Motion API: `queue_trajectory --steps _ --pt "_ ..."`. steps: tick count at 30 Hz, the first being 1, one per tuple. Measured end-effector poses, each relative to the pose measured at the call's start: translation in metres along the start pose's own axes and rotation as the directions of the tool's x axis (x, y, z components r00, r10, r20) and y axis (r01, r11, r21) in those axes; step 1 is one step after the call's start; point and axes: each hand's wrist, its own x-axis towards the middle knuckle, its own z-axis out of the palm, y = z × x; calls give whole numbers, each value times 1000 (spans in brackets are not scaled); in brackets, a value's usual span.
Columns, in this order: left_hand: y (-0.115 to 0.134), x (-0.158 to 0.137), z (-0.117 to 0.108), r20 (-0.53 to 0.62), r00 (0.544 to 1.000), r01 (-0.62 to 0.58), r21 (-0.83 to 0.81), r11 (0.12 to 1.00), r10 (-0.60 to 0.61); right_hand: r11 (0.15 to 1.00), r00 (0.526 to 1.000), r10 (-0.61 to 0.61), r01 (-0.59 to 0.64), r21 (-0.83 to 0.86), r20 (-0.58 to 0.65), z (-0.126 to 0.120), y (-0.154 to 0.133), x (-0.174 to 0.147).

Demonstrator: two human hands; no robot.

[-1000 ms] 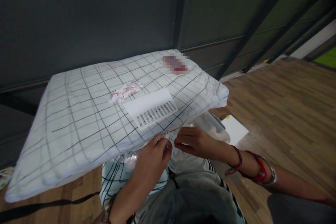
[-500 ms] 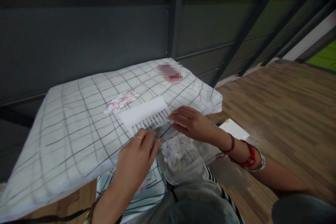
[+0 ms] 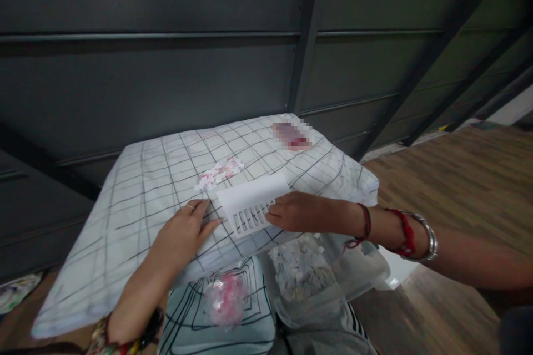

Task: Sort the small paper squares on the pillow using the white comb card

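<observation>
A white paper sheet (image 3: 254, 191) with a row of narrow slots along its near side lies on the grid-patterned white cloth (image 3: 158, 188). My right hand (image 3: 297, 212) is over the right end of the slots. Its fingers are pressed together, and what they may hold is hidden. To the left of the sheet, my left hand (image 3: 183, 236) rests on the cloth, with thumb and fingers apart and nothing in it. A small heap of pink and white paper bits (image 3: 220, 173) lies just beyond the sheet.
A clear plastic box (image 3: 306, 310) filled with small paper scraps (image 3: 297, 266) sits by my lap. Left of it, a clear bag of pink bits (image 3: 227, 299) lies on a pale blue lined cloth (image 3: 187, 316). A pixelated item (image 3: 291, 134) lies at the back. A dark panel wall (image 3: 166, 77) stands behind.
My left hand has moved left, away from the slotted sheet. My right hand has shifted left over the slots. The view has turned, and the bag of pink bits shows more.
</observation>
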Motion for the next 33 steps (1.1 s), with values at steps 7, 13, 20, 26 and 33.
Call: queue_trajectory --steps 7,13,20,26,33 --pt "7 -4 -4 78 996 36 112 993 -45 1000 1000 -11 10 11 25 -12 -3 10" --pt "11 -10 -5 116 990 64 120 991 -78 999 998 47 -48 14 38 -9 2 16" --pt "31 10 -3 35 997 -74 125 989 70 999 999 34 -35 9 23 5 12 18" --pt "44 31 -12 173 919 -388 236 891 355 1000 1000 29 -29 0 -3 6 15 19" --pt "52 23 -18 207 879 -477 355 804 430 991 988 133 -135 -19 -82 9 16 18"
